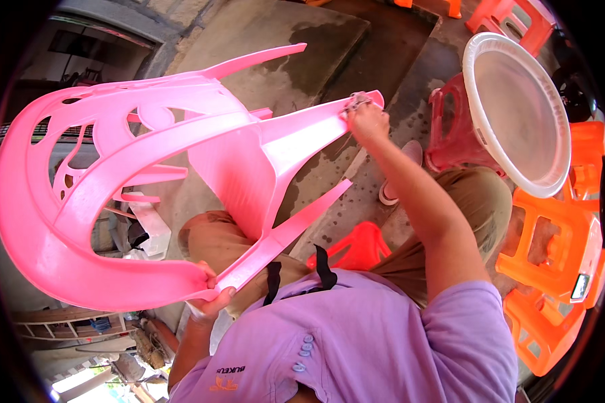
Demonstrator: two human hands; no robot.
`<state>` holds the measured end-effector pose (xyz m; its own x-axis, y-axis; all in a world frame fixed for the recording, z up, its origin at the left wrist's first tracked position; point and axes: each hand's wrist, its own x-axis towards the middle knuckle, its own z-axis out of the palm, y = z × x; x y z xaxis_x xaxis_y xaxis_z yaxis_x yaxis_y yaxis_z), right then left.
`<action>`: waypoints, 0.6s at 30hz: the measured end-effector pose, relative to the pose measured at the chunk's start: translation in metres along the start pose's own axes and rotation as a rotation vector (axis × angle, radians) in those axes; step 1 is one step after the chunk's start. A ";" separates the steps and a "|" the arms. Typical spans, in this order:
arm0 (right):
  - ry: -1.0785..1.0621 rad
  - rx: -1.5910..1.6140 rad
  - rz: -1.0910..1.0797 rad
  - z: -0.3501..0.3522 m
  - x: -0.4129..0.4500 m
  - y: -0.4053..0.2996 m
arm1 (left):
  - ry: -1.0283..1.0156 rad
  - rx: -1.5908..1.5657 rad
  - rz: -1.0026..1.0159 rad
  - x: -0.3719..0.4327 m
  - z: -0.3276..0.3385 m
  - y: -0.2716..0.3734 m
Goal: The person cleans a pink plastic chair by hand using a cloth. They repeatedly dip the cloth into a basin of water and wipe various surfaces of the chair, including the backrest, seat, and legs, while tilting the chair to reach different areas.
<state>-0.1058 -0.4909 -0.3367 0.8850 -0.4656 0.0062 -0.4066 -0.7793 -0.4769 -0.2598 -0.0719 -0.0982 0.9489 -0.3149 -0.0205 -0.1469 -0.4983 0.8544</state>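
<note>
A pink plastic armchair point(232, 186) lies tipped across my lap, its openwork backrest to the left and its legs pointing right and away. My left hand point(212, 297) grips it where the armrest meets a leg, thumb on top. My right hand point(369, 121) presses a crumpled, wet-looking cloth point(355, 102) onto the inner face of another leg, near its tip. The fingers partly hide the cloth.
To the right, a white basin point(516, 116) of cloudy liquid stands on a red stool point(458, 126). Several orange plastic stools point(534, 242) crowd beyond it, one bearing a phone point(581, 287). A red seat point(355, 247) shows between my knees. Wet patches mark the concrete floor point(327, 201).
</note>
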 end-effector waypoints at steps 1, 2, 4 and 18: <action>-0.151 -0.006 0.076 -0.002 0.008 0.011 | -0.029 0.024 0.017 0.000 -0.001 0.000; -0.152 -0.006 0.077 -0.004 0.016 0.021 | -0.029 0.024 0.017 0.000 -0.002 0.000; -0.316 -0.029 0.113 -0.008 0.024 0.029 | -0.024 0.075 0.032 0.000 -0.002 0.001; 0.221 0.194 -0.492 -0.054 -0.112 -0.123 | 0.099 0.023 0.056 -0.002 0.002 0.002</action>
<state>-0.1667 -0.3656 -0.2315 0.8824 -0.1603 0.4423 0.1092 -0.8447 -0.5240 -0.2624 -0.0738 -0.0980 0.9618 -0.2618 0.0799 -0.2062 -0.5008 0.8406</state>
